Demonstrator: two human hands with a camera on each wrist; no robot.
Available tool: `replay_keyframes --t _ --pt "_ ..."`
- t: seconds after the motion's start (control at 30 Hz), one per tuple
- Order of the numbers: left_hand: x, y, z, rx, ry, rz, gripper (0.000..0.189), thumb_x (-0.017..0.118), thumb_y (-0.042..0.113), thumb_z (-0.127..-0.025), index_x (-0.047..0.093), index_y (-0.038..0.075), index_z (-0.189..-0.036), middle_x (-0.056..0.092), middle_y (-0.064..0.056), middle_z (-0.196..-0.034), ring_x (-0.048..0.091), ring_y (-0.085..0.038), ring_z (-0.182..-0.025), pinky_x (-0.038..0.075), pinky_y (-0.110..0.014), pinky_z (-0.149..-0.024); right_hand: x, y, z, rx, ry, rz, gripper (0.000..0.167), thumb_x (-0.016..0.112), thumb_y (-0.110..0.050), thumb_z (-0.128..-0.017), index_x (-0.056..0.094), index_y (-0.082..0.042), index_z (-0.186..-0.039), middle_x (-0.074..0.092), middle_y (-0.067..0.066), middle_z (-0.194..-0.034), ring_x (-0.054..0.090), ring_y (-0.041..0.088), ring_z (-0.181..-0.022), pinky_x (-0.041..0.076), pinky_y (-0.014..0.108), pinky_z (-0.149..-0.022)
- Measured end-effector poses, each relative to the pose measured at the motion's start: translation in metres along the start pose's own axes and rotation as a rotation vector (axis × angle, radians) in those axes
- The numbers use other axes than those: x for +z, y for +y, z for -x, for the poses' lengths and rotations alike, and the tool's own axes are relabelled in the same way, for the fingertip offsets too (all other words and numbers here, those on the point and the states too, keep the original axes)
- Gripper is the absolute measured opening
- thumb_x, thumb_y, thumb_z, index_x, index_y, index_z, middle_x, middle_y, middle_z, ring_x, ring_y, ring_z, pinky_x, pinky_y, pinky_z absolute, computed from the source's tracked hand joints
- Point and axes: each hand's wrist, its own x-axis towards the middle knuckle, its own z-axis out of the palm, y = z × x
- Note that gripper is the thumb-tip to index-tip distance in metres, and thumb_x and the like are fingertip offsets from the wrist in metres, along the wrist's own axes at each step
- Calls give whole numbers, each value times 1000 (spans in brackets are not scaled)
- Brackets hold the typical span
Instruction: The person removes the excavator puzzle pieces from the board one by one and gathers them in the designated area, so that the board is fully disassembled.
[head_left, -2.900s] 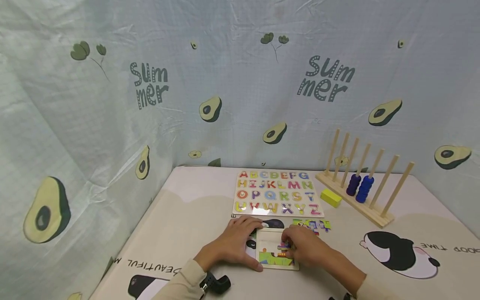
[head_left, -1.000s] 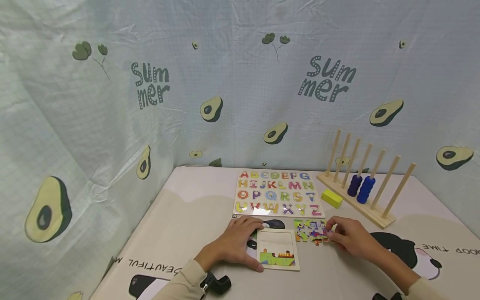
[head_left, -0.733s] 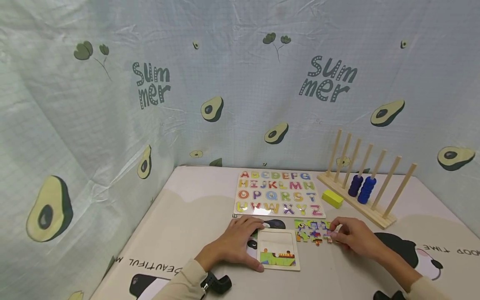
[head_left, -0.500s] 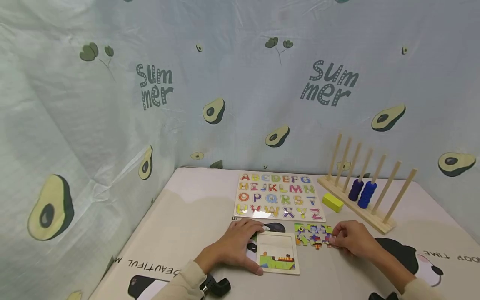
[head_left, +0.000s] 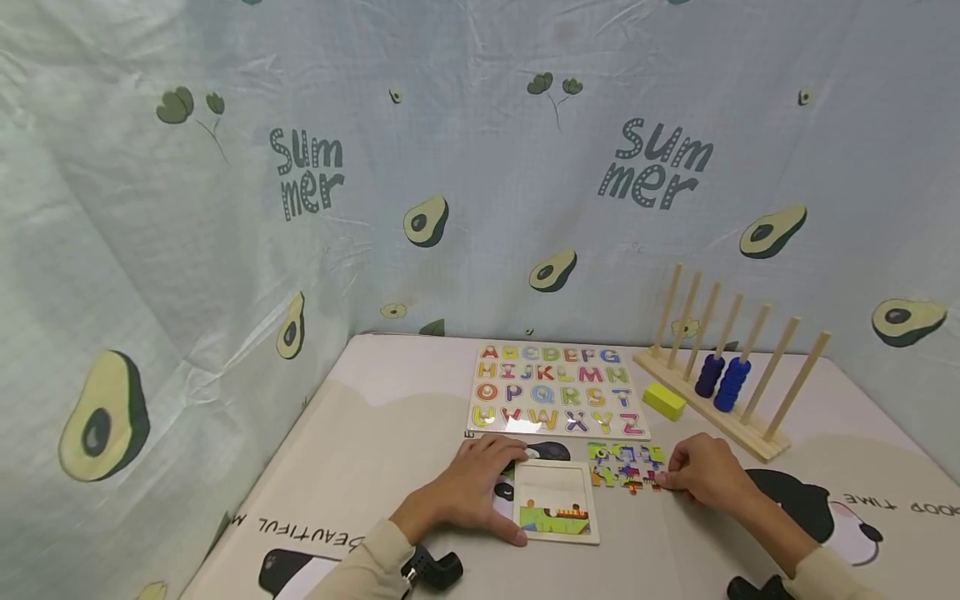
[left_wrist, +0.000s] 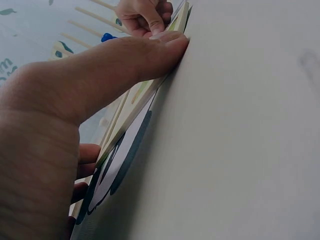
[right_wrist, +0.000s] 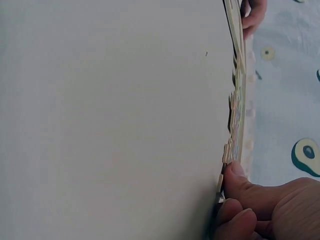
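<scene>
My left hand [head_left: 472, 487] spans the left side of a small wooden puzzle tray [head_left: 551, 486], thumb at the near corner and fingers at the far one. The left wrist view shows that thumb [left_wrist: 155, 57] against the tray's edge. Green and orange picture pieces [head_left: 555, 521] fill the tray's near part; its far part shows bare wood. Right of the tray lies a cluster of colourful jigsaw pieces [head_left: 622, 467]. My right hand [head_left: 705, 471] pinches a jigsaw piece [head_left: 657, 481] at the cluster's right end, fingers curled and partly hiding it.
Behind the tray lies an alphabet board [head_left: 558, 392] full of letters. A yellow block [head_left: 663, 401] sits to its right, beside a wooden peg rack [head_left: 708, 404] with dark and bright blue beads. A patterned cloth backdrop [head_left: 480, 167] rises behind the table.
My right hand has left the tray and moved right with a purple jigsaw piece, which now sits against the cluster's right end. My left hand has stayed on the tray.
</scene>
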Motion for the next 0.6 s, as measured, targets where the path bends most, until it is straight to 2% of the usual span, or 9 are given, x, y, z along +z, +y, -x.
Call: replay_keyframes --t 0.33,0.6 --pt "-2 1 3 -7 -5 17 103 74 82 -63 49 24 -145 44 10 -153 34 -17 -143 27 -50 -116 2 -1 0 -9 4 5 28 85 -21 -82 63 -10 -69 55 -1 -55 52 14 -52 41 29 -48" --pt "-1 0 0 15 10 -7 103 73 82 -64 48 23 -146 43 9 -154 34 -16 -143 28 -49 -115 -2 -3 1 -11 25 9 29 86 -22 -80 62 -10 -68 54 -1 -55 51 14 -52 40 29 -47"
